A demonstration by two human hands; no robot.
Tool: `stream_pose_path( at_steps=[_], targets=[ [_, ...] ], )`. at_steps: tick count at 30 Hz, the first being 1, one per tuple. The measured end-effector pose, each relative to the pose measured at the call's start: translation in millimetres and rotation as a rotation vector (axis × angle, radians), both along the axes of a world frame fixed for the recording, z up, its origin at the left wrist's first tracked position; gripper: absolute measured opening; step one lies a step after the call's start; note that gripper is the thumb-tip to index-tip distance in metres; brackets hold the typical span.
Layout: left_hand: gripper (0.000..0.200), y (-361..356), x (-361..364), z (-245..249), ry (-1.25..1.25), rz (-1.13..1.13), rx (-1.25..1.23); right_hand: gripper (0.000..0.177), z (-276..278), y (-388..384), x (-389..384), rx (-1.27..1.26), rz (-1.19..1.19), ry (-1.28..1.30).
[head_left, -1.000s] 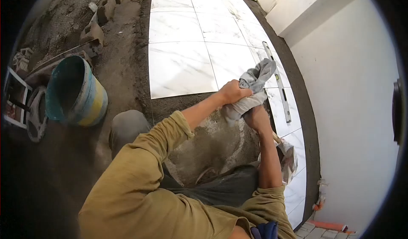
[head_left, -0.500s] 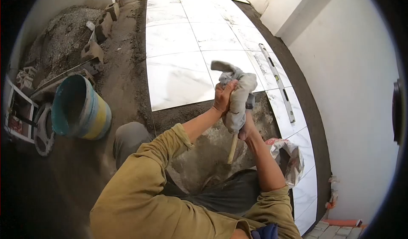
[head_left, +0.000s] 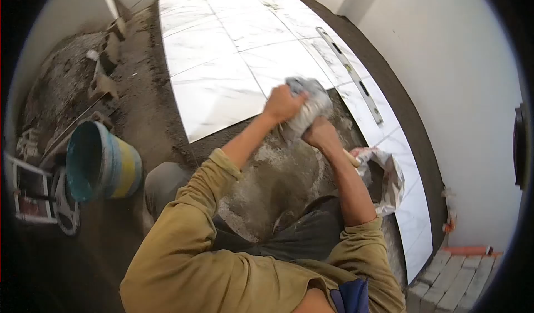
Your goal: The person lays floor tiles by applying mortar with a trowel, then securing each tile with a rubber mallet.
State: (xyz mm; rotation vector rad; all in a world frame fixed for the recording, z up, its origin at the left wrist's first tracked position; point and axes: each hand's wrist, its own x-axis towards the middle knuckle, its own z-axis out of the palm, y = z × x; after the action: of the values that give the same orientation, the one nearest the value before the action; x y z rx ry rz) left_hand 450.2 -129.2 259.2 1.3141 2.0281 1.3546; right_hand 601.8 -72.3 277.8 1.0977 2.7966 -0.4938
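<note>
My left hand [head_left: 282,104] and my right hand [head_left: 319,133] both clutch a crumpled grey cloth [head_left: 307,103], bunched between them above a patch of bare mortar bed [head_left: 278,174]. The left hand grips its upper end and the right hand its lower end. Just beyond the cloth lie white marble floor tiles [head_left: 217,99]. I kneel at the edge of the mortar patch, olive sleeves pushed up.
A long spirit level [head_left: 350,74] lies on the tiles by the right wall. An open cement bag [head_left: 384,177] sits at my right elbow. A blue and yellow bucket [head_left: 103,163] lies on its side at left, near concrete blocks [head_left: 105,63] and sand. Bricks [head_left: 450,279] are at lower right.
The cloth was held high and loose with a tail hanging; now it is balled tightly and both hands have come lower toward the mortar. The view has tilted to the left.
</note>
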Motion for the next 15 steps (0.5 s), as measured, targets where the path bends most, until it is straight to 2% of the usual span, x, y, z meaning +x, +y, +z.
stream_pose_path(
  at_steps=[1,3,4,5,7,8,9,11,12,13,14,15],
  targets=[
    [0.053,-1.9,-10.0,7.9,-0.018,0.022,0.063,0.039,9.3,-2.5,-2.5,0.004,-0.028,-0.005],
    [0.047,14.7,-47.0,-29.2,-0.613,0.023,0.296,0.038,16.1,-8.8,0.2,-0.080,-0.070,0.174],
    [0.043,3.7,-59.7,-38.8,-0.940,-0.012,0.332,0.028,4.9,1.5,1.1,-0.179,-0.054,0.443],
    [0.040,-4.3,-71.9,-46.2,-1.266,-0.050,0.370,0.028,20.3,3.9,2.1,-0.156,-0.050,0.443],
    [0.033,25.4,-92.8,-84.0,-1.309,-0.227,0.644,0.018,59.0,3.8,4.8,-0.748,-0.292,0.681],
    [0.038,-20.5,-49.7,4.7,-1.138,-0.278,0.677,0.011,58.8,7.1,2.9,-0.847,-0.267,0.783],
    [0.038,-11.8,-41.0,15.9,-1.130,-0.292,0.682,0.010,52.8,6.2,-0.6,-0.966,-0.347,0.878],
    [0.042,-8.2,-26.4,25.4,-1.275,-0.080,0.596,0.010,45.9,-3.0,-7.4,-1.179,-0.338,0.762],
    [0.043,-16.0,4.8,54.6,-1.413,-0.121,0.665,0.010,40.3,-5.9,-9.2,-1.201,-0.331,0.747],
    [0.041,-14.6,-1.7,39.2,-1.455,-0.139,0.629,0.016,33.5,-7.0,-12.1,-1.035,-0.307,0.531],
    [0.040,-13.6,-18.9,16.4,-1.247,-0.228,0.458,0.023,24.4,-10.6,-16.5,-0.864,-0.270,0.322],
    [0.039,-14.3,-31.7,0.7,-1.038,-0.320,0.285,0.023,-10.3,-6.4,-20.9,-0.878,-0.250,0.306]
  ],
)
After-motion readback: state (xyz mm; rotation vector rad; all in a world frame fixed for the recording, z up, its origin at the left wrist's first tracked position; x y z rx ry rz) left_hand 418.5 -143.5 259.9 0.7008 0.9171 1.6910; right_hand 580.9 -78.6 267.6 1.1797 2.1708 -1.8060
